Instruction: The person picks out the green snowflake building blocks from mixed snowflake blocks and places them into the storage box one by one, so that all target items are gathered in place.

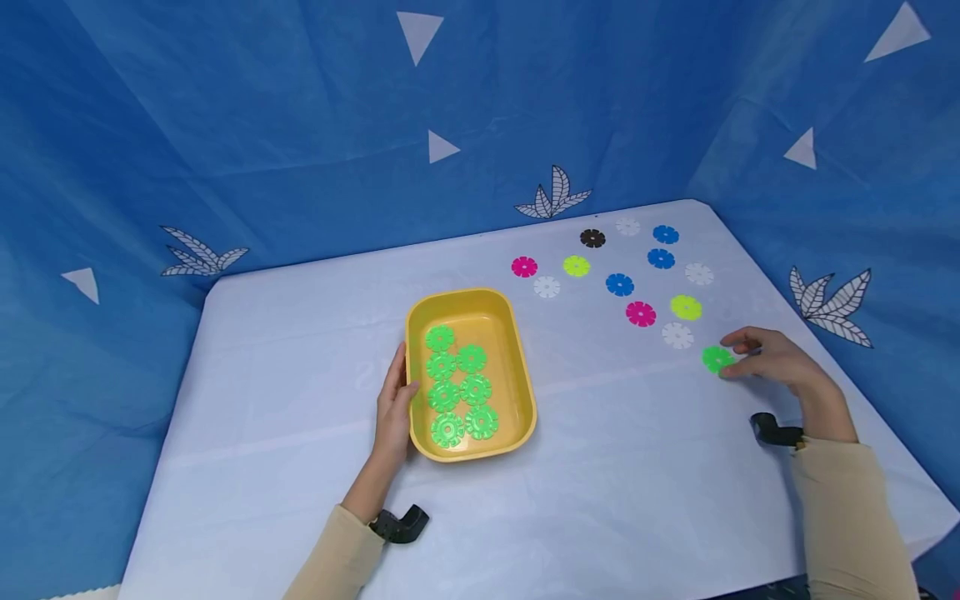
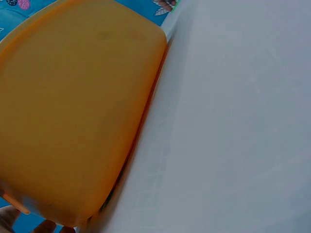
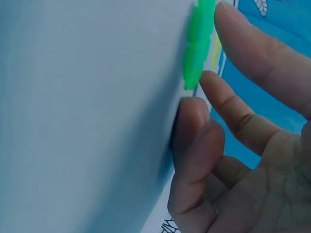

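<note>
My left hand (image 1: 393,410) grips the left side of a yellow plastic tray (image 1: 525,392), thumb over the rim and fingers along the outer wall. Several green notched discs (image 1: 444,396) lie inside it, mostly in its left half. In the left wrist view the tray's outside (image 2: 82,97) fills much of the picture, fingers (image 2: 43,226) at its lower corner. At the right of the table, my right hand (image 1: 780,358) pinches another green notched disc (image 1: 717,359) between thumb and index finger at its edges. The right wrist view shows this disc (image 3: 197,48) edge-on, close over the tabletop.
Loose notched discs lie spread over the table's back right: pink (image 1: 641,314), white (image 1: 678,336), yellow (image 1: 686,307), blue (image 1: 619,285) and black (image 1: 592,238). A white cloth covers the table (image 1: 285,400). Blue curtains (image 1: 300,125) hang behind and beside it.
</note>
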### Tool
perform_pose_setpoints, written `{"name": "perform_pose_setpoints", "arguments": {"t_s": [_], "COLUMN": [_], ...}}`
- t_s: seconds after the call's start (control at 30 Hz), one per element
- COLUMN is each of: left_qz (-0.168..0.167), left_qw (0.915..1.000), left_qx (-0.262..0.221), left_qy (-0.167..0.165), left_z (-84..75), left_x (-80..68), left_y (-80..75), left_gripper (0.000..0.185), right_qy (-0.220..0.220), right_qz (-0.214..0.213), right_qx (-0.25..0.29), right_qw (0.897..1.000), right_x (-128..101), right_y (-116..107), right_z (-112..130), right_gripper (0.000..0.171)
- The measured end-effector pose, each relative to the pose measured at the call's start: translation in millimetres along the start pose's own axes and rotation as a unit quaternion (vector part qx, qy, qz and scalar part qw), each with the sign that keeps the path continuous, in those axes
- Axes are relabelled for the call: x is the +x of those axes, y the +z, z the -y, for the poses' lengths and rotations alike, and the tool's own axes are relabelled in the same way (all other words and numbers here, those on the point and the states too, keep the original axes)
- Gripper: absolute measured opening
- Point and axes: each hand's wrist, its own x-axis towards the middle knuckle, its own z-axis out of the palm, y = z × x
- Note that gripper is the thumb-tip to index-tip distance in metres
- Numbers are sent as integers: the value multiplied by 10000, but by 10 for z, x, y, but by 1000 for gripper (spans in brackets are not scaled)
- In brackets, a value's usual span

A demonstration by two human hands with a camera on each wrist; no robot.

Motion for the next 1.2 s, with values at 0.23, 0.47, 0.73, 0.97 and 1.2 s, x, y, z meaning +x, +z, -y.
{"name": "perform_pose_setpoints", "arguments": {"t_s": [0.23,0.47,0.73,0.97,1.2], "left_qz": [44,36,36,46,38], "left_qw": [10000,10000,10000,10000,10000], "left_qx": [5,-11,-41,-78,-50], "left_qy": [10,-9,-38,5,-2], "left_z": [6,3,-7,-7,-8], "left_x": [-5,-2,-10,-9,-7], "left_y": [-3,-6,-4,-6,-8], "left_gripper": [60,60,60,60,60], "right_qy": [48,-73,-221,-460,-433], "right_qz": [-126,-193,-217,-46,-49], "right_qx": [-125,-285,-306,-48,-41], "right_qw": [9998,9994,9990,9989,9990], "right_x": [45,24,1,-53,-12], "right_y": [55,42,-22,-119,-176], "right_z": [-14,47,51,102,316], "right_gripper": [67,58,45,34,37]}}
